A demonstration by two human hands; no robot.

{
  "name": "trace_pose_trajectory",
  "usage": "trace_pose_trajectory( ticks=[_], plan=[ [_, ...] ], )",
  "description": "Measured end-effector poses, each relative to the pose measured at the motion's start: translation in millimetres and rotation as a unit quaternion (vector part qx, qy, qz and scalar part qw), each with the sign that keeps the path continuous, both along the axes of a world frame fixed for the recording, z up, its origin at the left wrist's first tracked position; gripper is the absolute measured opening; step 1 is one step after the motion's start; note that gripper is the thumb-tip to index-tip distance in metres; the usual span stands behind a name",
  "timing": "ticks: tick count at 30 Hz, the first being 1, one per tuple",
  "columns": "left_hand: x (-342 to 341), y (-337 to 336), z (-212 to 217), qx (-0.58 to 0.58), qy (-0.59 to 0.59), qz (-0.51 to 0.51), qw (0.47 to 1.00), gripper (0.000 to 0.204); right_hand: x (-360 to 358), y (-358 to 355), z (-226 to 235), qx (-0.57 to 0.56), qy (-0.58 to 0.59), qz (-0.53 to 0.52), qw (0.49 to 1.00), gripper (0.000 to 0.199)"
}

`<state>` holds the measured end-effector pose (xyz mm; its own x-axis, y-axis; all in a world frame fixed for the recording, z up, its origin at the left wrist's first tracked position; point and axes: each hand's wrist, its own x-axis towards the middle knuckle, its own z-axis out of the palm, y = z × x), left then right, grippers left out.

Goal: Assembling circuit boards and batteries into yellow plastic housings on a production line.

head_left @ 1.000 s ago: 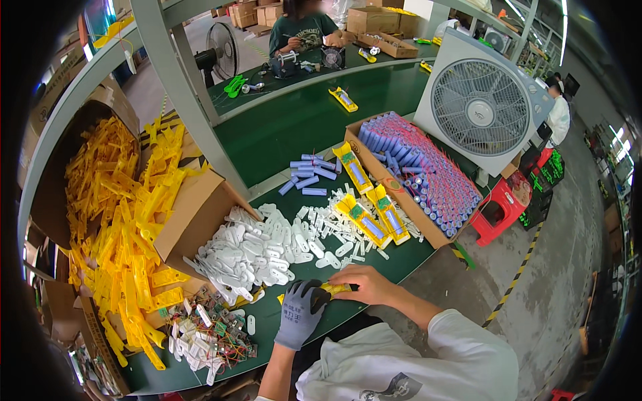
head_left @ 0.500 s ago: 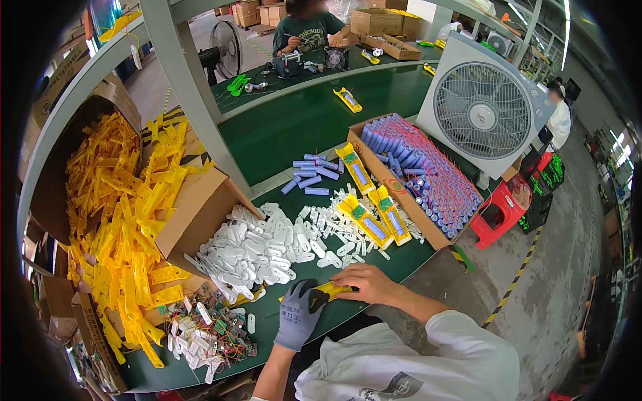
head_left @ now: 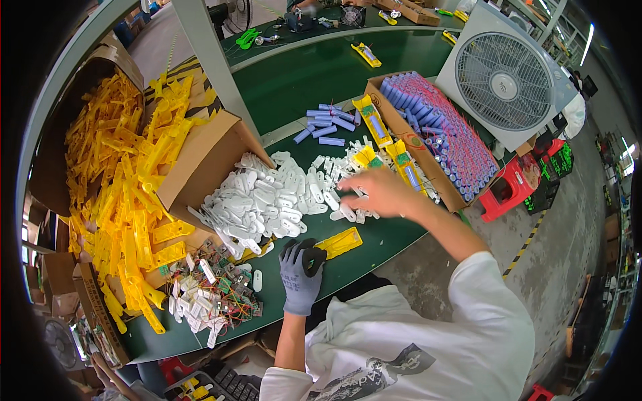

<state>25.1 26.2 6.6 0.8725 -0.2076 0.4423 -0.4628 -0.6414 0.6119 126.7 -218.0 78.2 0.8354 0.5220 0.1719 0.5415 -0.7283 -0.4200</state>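
One gloved left hand (head_left: 299, 277) holds the left end of a yellow plastic casing (head_left: 341, 243) between curled fingers, apparently steadying it at the green worktop (head_left: 396, 235). Bare right hand (head_left: 378, 190): fingers parted above small white plastic pieces (head_left: 329, 167); contact cannot be told. White oval plates (head_left: 257, 200) lie heaped nearby, presumably for easy reach.

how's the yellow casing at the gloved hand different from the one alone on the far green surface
The near casing is held by the gloved left hand; the far casing lies untouched. The far casing holds a purple cell; the near casing's visible part shows none. Both are yellow and elongated.
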Motion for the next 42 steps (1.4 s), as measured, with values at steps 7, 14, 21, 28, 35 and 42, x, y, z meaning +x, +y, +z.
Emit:
trace_pose_trajectory(
  ticks=[7,14,21,28,35,42],
  plan=[
    [0.8,-0.8,-7.2,-0.01,0.028,-0.013,0.999,0.022,164.1,-11.2,-6.5,-0.179,-0.099,-0.159,0.966,0.014],
    [-6.0,-2.8,-9.1,-0.025,0.024,-0.019,0.999,0.023,134.0,-10.6,7.0,-0.076,-0.049,-0.106,0.99,0.024],
    [-1.5,3.4,-8.7,-0.039,0.044,-0.008,0.998,0.023,3.3,14.1,-6.6,0.482,0.215,-0.007,0.85,0.031],
    [5.6,4.5,6.4,-0.047,0.075,-0.021,0.996,0.023,-55.6,32.5,-66.4,0.376,0.17,0.073,0.908,0.025],
    [1.7,6.8,2.4,-0.037,0.063,-0.043,0.996,0.026,-64.0,26.3,-61.8,0.239,0.1,0.061,0.964,0.028],
    [0.6,6.4,3.8,-0.03,0.073,-0.047,0.996,0.025,-67.3,25.5,-61.3,0.199,-0.005,0.116,0.973,0.023]
  ],
)
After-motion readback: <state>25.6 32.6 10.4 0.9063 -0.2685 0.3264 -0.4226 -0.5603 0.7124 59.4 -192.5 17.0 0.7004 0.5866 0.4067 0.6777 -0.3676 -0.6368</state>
